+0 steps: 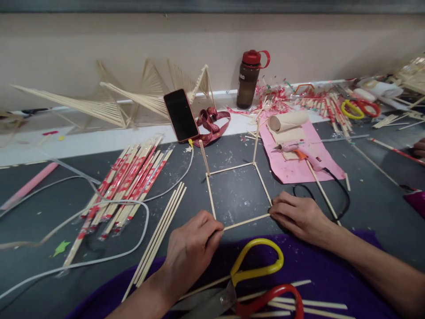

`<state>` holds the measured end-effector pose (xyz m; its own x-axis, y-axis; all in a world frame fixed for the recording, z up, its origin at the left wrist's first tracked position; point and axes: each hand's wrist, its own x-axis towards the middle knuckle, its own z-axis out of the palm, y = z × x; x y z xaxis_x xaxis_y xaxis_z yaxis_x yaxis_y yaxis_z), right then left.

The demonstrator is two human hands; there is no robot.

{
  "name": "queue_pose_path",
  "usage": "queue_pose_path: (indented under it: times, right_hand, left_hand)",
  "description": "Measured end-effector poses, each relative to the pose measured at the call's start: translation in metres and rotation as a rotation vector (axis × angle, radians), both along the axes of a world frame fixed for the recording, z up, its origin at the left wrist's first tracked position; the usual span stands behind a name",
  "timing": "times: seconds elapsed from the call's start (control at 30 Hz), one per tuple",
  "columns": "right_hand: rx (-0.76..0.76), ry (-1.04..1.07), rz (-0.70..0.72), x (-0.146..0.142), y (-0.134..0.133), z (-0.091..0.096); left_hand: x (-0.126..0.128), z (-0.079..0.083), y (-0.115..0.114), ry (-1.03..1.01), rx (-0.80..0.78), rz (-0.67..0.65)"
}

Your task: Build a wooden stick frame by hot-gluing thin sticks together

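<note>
A square frame of thin wooden sticks (246, 221) lies on the dark grey table, with two sticks standing upright at its far corners. My left hand (195, 241) is closed at the near left corner, its fingertips pinching the stick ends. At the near right corner, my right hand (300, 218) grips the joint between thumb and fingers. Both fingertips hide the exact joints. Beside my left hand lie several bare wooden sticks (159, 235). Scissors (257, 277) with a yellow and a red handle rest below my hands on purple cloth, among loose sticks.
Packs of wrapped chopsticks (128, 184) and a white cable (146, 221) lie left. A phone (181, 116) leans before a stick structure (146, 99); a bottle (248, 79) stands behind. A pink glue gun (305, 157) lies on pink paper (285, 175). Another person's hand (420, 147) shows right.
</note>
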<state>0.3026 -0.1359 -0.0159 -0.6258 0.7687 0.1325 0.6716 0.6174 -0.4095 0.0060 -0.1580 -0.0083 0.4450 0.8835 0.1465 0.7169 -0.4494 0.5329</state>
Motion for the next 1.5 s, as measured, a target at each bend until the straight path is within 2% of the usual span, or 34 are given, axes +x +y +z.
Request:
queue_pose_path:
  times: [0.17, 0.37, 0.57, 0.73, 0.9, 1.2, 1.5]
  right_hand:
    - [0.018, -0.002, 0.001, 0.0, 0.001, -0.001]
    - [0.038, 0.05, 0.031, 0.005, 0.0, -0.003]
    - [0.148, -0.013, 0.043, 0.008, -0.002, -0.011]
    - [0.112, -0.021, 0.04, 0.006, -0.002, -0.011]
    - [0.087, -0.045, 0.002, 0.0, -0.003, -0.008]
    - [0.168, -0.064, -0.002, 0.002, -0.004, -0.015]
    - [0.156, -0.09, -0.024, 0.001, -0.004, -0.004]
  left_hand:
    - [0.001, -0.002, 0.0, 0.043, -0.005, 0.02]
    - [0.001, 0.003, 0.001, 0.092, -0.064, 0.027]
    - [0.0, 0.003, 0.0, 0.093, -0.103, 0.026]
    - [-0.001, 0.004, 0.001, 0.078, -0.131, 0.027]
    - [0.0, 0.004, 0.0, 0.073, -0.116, 0.035]
    - [0.002, 0.006, -0.002, 0.083, -0.091, 0.024]
    - [0.002, 0.007, -0.003, 0.094, -0.073, -0.001]
